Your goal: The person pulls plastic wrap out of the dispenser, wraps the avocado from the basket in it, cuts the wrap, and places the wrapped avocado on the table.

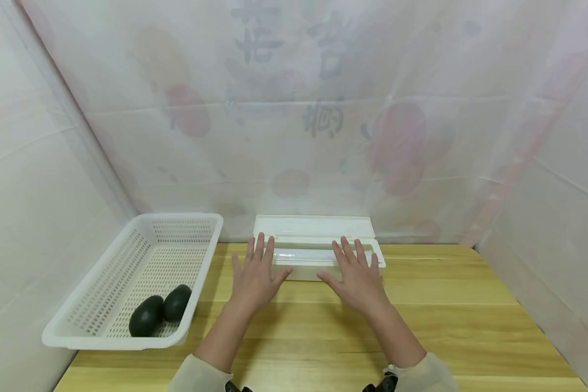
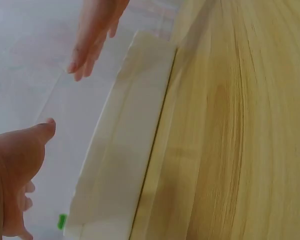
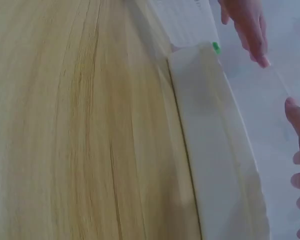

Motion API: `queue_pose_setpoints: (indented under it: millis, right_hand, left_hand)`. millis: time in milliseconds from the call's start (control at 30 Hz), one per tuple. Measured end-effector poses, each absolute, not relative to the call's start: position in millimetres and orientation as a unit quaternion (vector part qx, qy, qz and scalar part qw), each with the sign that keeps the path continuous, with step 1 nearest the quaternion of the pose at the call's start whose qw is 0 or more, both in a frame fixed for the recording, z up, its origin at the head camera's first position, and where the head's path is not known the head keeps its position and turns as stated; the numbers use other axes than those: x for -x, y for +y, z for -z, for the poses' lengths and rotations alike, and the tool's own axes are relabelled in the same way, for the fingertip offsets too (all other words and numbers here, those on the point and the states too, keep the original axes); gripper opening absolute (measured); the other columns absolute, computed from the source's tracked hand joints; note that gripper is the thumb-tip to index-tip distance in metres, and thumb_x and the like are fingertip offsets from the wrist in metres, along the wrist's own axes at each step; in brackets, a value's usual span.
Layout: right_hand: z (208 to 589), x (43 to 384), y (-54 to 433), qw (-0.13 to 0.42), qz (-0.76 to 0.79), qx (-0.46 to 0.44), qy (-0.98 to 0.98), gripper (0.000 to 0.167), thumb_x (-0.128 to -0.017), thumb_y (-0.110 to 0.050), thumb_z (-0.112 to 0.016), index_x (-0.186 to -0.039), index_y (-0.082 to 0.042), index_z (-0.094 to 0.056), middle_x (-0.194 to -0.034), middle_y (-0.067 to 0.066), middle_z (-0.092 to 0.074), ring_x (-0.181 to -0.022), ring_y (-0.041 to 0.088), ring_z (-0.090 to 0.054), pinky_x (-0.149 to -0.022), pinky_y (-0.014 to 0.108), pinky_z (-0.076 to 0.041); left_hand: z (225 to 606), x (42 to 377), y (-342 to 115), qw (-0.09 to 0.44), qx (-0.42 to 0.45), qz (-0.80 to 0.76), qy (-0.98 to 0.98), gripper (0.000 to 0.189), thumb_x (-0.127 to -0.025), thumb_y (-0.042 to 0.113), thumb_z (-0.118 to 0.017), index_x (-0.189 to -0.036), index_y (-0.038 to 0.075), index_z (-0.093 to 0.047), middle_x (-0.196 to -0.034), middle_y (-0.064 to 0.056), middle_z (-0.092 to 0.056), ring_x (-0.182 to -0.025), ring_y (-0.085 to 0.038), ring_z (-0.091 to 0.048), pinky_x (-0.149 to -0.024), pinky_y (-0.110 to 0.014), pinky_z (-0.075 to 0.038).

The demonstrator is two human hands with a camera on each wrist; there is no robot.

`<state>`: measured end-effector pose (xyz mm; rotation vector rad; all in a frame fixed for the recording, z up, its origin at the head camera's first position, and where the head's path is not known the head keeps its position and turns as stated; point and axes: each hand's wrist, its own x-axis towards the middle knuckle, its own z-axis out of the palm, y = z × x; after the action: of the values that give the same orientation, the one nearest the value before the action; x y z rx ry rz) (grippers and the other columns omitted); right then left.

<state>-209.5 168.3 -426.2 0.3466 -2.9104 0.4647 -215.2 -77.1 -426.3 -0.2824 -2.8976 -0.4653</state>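
Observation:
A long white cling film dispenser [image 1: 301, 272] sits at the back of the wooden table, its lid [image 1: 313, 225] raised behind it. Inside lies a shiny roll of cling film [image 1: 304, 255]. My left hand [image 1: 255, 275] reaches over the dispenser's left part with fingers spread and straight. Over its right part, my right hand [image 1: 357, 277] is held the same way, palm down. Neither hand grips anything. Both wrist views show the dispenser's front wall [image 2: 125, 130] and the thumbs pointing toward each other. Whether the fingertips touch the dispenser, I cannot tell.
To the left stands a white perforated plastic basket [image 1: 208, 267] holding two dark green avocados [image 1: 147, 316], which touch each other. Pale printed cloth [image 1: 294, 136] hangs behind the table and along both sides. The wooden tabletop [image 1: 460, 316] extends to the right.

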Motion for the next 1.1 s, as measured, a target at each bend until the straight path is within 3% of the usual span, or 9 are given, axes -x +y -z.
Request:
queue_pose_setpoints:
  millis: [100,200,333,433,600,733,900,1100]
  right_hand:
    - [427.6,214.3,172.6,0.089,-0.168,-0.122,-0.974,0.085,-0.093,-0.066,-0.048,-0.157,-0.013,-0.026,-0.164,0.011,-0.018,-0.151,0.040,-0.006,-0.113,0.071,-0.004]
    - [427.3,219.6,179.4,0.086,-0.169,-0.131,-0.973,0.082,-0.095,-0.063,-0.049,-0.156,-0.013,-0.028,-0.163,0.011,-0.020,-0.150,0.041,-0.008,-0.113,0.070,-0.006]
    - [422.7,228.3,191.9,0.082,-0.166,-0.151,-0.971,0.070,-0.098,-0.054,-0.050,-0.151,-0.011,-0.038,-0.159,0.014,-0.031,-0.148,0.042,-0.016,-0.113,0.070,-0.010]
    - [418.0,235.7,203.0,0.081,-0.158,-0.174,-0.969,0.054,-0.101,-0.041,-0.052,-0.143,-0.007,-0.051,-0.150,0.016,-0.045,-0.144,0.043,-0.027,-0.112,0.068,-0.018]
    - [411.4,248.7,222.0,0.100,-0.116,-0.227,-0.962,0.032,-0.098,-0.017,-0.059,-0.125,-0.002,-0.065,-0.131,0.019,-0.062,-0.129,0.045,-0.048,-0.107,0.060,-0.036]
    - [405.2,257.1,234.1,0.093,-0.093,-0.242,-0.961,0.026,-0.095,-0.010,-0.061,-0.118,-0.001,-0.069,-0.121,0.019,-0.066,-0.117,0.043,-0.057,-0.100,0.055,-0.044]
    - [403.4,262.0,244.1,0.056,-0.093,-0.238,-0.965,0.024,-0.095,-0.007,-0.058,-0.114,-0.001,-0.072,-0.113,0.018,-0.068,-0.109,0.041,-0.060,-0.095,0.055,-0.047]
    - [407.0,265.6,249.2,0.027,-0.105,-0.217,-0.970,0.023,-0.097,-0.010,-0.057,-0.111,-0.004,-0.074,-0.107,0.014,-0.066,-0.103,0.037,-0.057,-0.088,0.051,-0.049]
  left_hand:
    - [427.5,221.4,-77.4,0.106,0.106,0.158,-0.976,0.078,-0.098,0.060,-0.044,-0.158,0.017,-0.021,-0.165,-0.009,-0.015,-0.152,-0.031,-0.011,-0.113,-0.070,-0.014]
    - [426.9,229.0,-78.6,0.118,0.120,0.151,-0.974,0.064,-0.101,0.048,-0.047,-0.154,0.014,-0.033,-0.160,-0.011,-0.030,-0.148,-0.033,-0.026,-0.113,-0.067,-0.020]
    - [421.2,240.9,-81.8,0.145,0.156,0.137,-0.967,0.040,-0.099,0.025,-0.058,-0.136,0.011,-0.057,-0.139,-0.011,-0.057,-0.129,-0.032,-0.051,-0.107,-0.065,-0.032]
    - [414.5,249.8,-85.2,0.153,0.188,0.123,-0.962,0.031,-0.093,0.015,-0.066,-0.123,0.010,-0.066,-0.124,-0.011,-0.067,-0.115,-0.032,-0.062,-0.101,-0.062,-0.041]
    - [405.0,262.1,-91.4,0.120,0.228,0.093,-0.962,0.026,-0.089,0.009,-0.070,-0.115,0.007,-0.070,-0.110,-0.011,-0.071,-0.101,-0.032,-0.068,-0.089,-0.050,-0.054]
    - [402.3,269.1,-93.8,0.081,0.236,0.091,-0.964,0.022,-0.090,0.008,-0.069,-0.111,0.006,-0.072,-0.103,-0.009,-0.072,-0.096,-0.028,-0.068,-0.080,-0.041,-0.055]
    - [401.7,273.1,-94.5,0.042,0.236,0.098,-0.966,0.017,-0.092,0.010,-0.067,-0.107,0.006,-0.074,-0.101,-0.010,-0.071,-0.095,-0.029,-0.066,-0.081,-0.042,-0.054]
    - [403.0,275.0,-95.7,0.037,0.242,0.100,-0.964,0.011,-0.092,0.009,-0.066,-0.097,0.006,-0.075,-0.095,-0.009,-0.072,-0.092,-0.027,-0.066,-0.082,-0.041,-0.054]
